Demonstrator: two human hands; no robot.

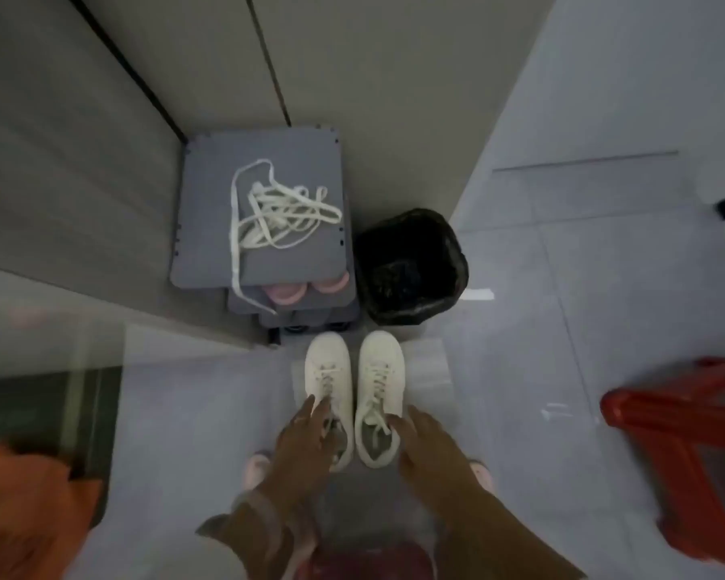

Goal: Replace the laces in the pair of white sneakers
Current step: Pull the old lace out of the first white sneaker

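Note:
Two white sneakers stand side by side on the pale floor, toes pointing away from me, both laced. My left hand (304,439) lies over the heel opening of the left sneaker (327,372), fingers straight. My right hand (430,443) touches the outer heel side of the right sneaker (381,370), fingers relaxed. A tangle of loose white laces (275,213) lies on top of a grey shoe rack (210,244) beyond the sneakers, one end hanging over its front edge.
A bin lined with a black bag (411,265) stands right of the rack. Pink slippers (287,293) sit on a lower shelf. A red plastic stool (679,433) is at the right, orange cloth (30,508) at the lower left. Grey cabinet walls (80,161) close the back.

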